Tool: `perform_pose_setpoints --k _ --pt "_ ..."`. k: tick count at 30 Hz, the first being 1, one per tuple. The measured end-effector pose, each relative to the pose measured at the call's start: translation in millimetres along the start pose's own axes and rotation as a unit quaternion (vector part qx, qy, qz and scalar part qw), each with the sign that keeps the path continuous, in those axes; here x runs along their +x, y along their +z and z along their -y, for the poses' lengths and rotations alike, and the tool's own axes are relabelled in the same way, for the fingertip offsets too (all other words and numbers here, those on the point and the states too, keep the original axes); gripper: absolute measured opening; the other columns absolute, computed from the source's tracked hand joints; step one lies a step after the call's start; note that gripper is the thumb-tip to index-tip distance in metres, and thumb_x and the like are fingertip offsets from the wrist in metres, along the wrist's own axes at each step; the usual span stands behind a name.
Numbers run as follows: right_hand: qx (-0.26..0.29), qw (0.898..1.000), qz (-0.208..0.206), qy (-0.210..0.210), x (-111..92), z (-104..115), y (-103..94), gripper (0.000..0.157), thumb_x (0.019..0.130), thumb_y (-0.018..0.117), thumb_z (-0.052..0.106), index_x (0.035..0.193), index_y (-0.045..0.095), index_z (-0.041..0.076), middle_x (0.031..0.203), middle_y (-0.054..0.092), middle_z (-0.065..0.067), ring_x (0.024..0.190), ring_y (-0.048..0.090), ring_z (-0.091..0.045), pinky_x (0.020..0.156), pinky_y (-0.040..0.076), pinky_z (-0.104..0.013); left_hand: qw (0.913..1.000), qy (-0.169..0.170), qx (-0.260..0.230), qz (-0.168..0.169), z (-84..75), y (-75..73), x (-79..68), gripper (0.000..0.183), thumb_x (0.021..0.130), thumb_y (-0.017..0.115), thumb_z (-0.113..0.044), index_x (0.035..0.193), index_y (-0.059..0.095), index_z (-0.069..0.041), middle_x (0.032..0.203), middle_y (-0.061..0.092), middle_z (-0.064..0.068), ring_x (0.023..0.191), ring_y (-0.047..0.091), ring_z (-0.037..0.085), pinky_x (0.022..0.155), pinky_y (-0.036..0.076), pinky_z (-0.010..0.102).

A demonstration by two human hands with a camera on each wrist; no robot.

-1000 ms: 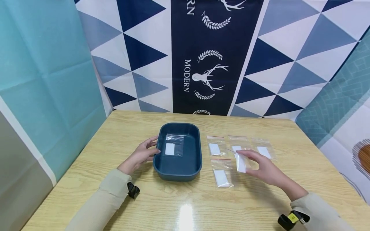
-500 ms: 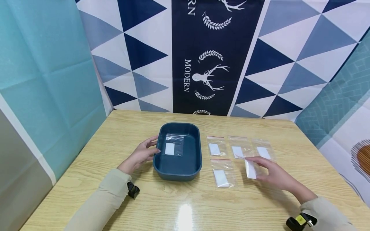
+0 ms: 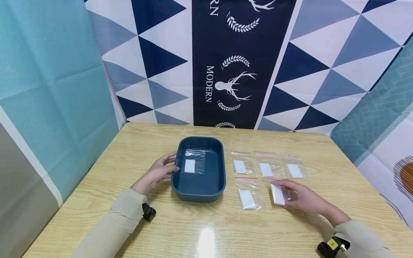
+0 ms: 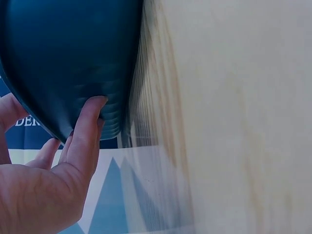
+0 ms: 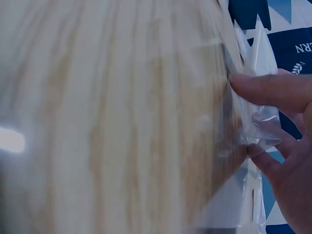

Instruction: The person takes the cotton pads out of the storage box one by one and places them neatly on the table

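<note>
My left hand grips the left rim of a dark blue rectangular bin, thumb inside and fingers along the outer wall. Those fingers show against the bin's side in the left wrist view. A clear zip bag with a white card in it lies flat inside the bin. Right of the bin, my right hand pinches a similar bag between thumb and fingers, tilted on edge close over the table. The right wrist view shows the thumb pressed on its clear plastic.
Three bags with white cards lie in a back row: a left one, a middle one and a right one. Another bag lies in front of the left one. Patterned cloth hangs behind the wooden table.
My right hand has moved right and towards me with the pinched bag, lower to the table, uncovering the middle back bag. My left hand and the bin have stayed put.
</note>
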State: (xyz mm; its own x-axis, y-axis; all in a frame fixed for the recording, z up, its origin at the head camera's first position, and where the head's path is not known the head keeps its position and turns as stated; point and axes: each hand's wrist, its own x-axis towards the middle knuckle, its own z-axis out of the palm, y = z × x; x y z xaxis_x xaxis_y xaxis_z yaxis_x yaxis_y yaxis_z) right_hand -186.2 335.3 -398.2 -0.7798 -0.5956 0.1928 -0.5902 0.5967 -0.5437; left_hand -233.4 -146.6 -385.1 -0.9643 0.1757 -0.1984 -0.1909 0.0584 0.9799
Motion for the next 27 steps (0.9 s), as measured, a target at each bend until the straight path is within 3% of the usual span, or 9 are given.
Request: perform_pose_setpoints --k 4,9,14,20,27 --pt "0.058 0.997 0.037 -0.022 -0.9 -2.0 -1.3 0.067 0.07 0.077 0.0 0.131 0.05 0.006 0.131 0.047 -0.018 0.123 0.03 0.008 0.095 0.024 -0.005 1.0 0.006 -0.001 -0.002 -0.2 0.2 -0.5 0.065 0.088 0.056 0.002 0.146 0.032 -0.015 0.141 0.034 0.018 0.109 0.055 0.036 0.08 0.053 0.039" --pt "0.065 0.994 0.076 -0.034 -1.6 -5.3 -4.2 0.065 0.077 0.075 0.012 0.135 0.046 0.007 0.133 0.046 -0.014 0.126 0.026 0.008 0.097 0.02 -0.004 0.9999 0.013 -0.005 0.0 0.3 -0.5 -0.5 0.065 0.088 0.056 0.002 0.146 0.032 -0.014 0.14 0.035 0.019 0.106 0.057 0.036 0.078 0.053 0.038" --pt "0.084 0.99 0.107 -0.027 -3.2 -6.4 -5.1 0.063 0.08 0.074 0.021 0.135 0.047 0.008 0.135 0.04 -0.021 0.127 0.023 0.008 0.097 0.018 -0.004 0.9999 0.008 -0.008 0.002 0.1 -0.6 -1.0 0.065 0.087 0.056 0.002 0.146 0.032 -0.014 0.14 0.035 0.019 0.107 0.056 0.036 0.079 0.053 0.039" --pt "0.045 0.995 0.093 -0.01 -3.5 -5.8 -1.2 0.063 0.077 0.076 0.032 0.133 0.051 0.015 0.134 0.043 -0.018 0.125 0.025 0.005 0.095 0.018 -0.005 0.9999 0.007 -0.011 0.003 0.2 -0.6 -1.5 0.065 0.087 0.056 0.002 0.145 0.032 -0.014 0.14 0.036 0.018 0.11 0.054 0.036 0.08 0.053 0.039" --pt "0.041 0.997 0.072 -0.003 -0.7 -3.1 1.7 0.064 0.075 0.077 0.033 0.131 0.053 0.012 0.132 0.047 -0.013 0.125 0.029 0.002 0.095 0.019 -0.004 0.9999 0.007 -0.011 0.002 1.1 -0.1 -0.6 0.065 0.087 0.056 0.002 0.145 0.033 -0.014 0.14 0.036 0.018 0.11 0.054 0.035 0.08 0.053 0.039"
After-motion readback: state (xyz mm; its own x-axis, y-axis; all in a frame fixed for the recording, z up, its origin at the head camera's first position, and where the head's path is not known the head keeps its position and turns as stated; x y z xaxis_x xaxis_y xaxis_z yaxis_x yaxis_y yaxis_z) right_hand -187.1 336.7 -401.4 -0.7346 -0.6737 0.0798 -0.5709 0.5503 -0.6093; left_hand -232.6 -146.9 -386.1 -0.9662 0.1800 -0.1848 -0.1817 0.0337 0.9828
